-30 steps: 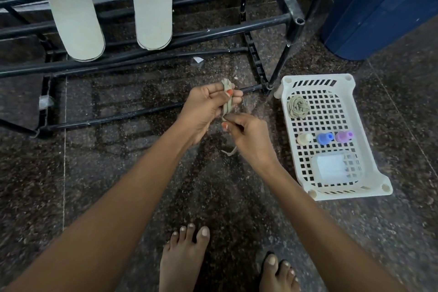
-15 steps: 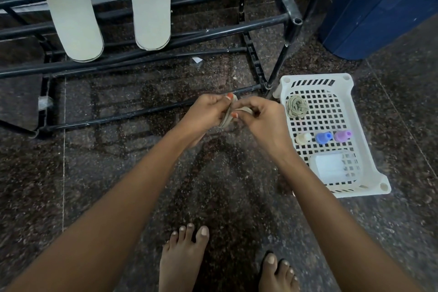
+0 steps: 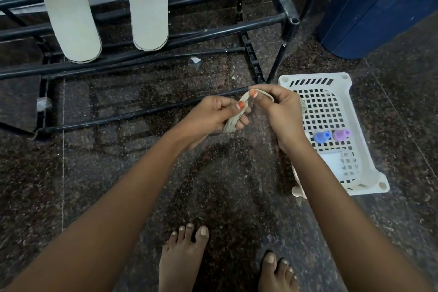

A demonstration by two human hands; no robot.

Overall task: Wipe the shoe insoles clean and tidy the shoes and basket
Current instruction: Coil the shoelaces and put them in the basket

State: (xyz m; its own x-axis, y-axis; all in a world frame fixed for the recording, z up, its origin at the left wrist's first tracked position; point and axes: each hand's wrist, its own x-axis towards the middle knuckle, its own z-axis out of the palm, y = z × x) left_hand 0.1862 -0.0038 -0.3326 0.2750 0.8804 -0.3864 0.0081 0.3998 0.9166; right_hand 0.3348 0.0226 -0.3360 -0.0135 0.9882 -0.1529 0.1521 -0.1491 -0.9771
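Note:
My left hand (image 3: 213, 116) grips a folded bundle of beige shoelace (image 3: 233, 123) in front of me. My right hand (image 3: 279, 111) pinches the loose end of the same lace at the top, beside the left thumb. Two pale insoles (image 3: 71, 12) (image 3: 148, 5) lean on the black shoe rack (image 3: 213, 33). To the right, a white plastic basket (image 3: 331, 83) sits on the floor, with my right hand partly over its left side. It holds a blue cap (image 3: 321, 137), a purple cap (image 3: 340, 135) and a clear box (image 3: 336, 163).
A dark blue bin (image 3: 379, 7) stands at the back right. The floor is dark speckled stone. My bare feet (image 3: 182, 261) are at the bottom, close to the space below my hands. A scrap of paper (image 3: 195, 60) lies under the rack.
Both hands shifted right toward the basket. My right hand rose from below the lace to its top and now covers the coiled lace in the basket.

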